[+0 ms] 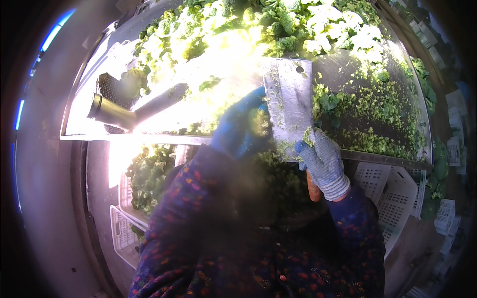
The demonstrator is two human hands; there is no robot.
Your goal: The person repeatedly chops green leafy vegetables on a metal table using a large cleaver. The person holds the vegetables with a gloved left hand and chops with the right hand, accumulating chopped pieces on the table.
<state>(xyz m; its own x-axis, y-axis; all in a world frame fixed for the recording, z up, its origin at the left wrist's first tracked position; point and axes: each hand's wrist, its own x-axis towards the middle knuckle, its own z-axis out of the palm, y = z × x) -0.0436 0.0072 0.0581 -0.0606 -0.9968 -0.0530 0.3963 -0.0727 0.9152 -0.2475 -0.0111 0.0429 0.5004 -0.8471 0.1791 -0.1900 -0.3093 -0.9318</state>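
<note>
My right hand (323, 161), in a grey-white knit glove with blue fingertips, is closed round the brown handle (313, 187) of a cleaver. Its broad metal blade (289, 99) points away from me, with green crumbs stuck to it and a round hole near the far end. Just left of the blade, my left hand (237, 124) wears a blue glove, its fingers curled round a piece of broccoli (259, 122). Glare and blur hide part of this grip. Broccoli heads and florets (285, 22) lie heaped on the far side of the metal worktable (348, 67).
Green crumbs (382, 107) cover the table's right side. At the left lies a tool with a yellowish cylinder (115, 113) and grey shaft, beside a dark perforated piece (109, 85). White crates (395, 201) stand below right; another with greens (149, 174) is below left.
</note>
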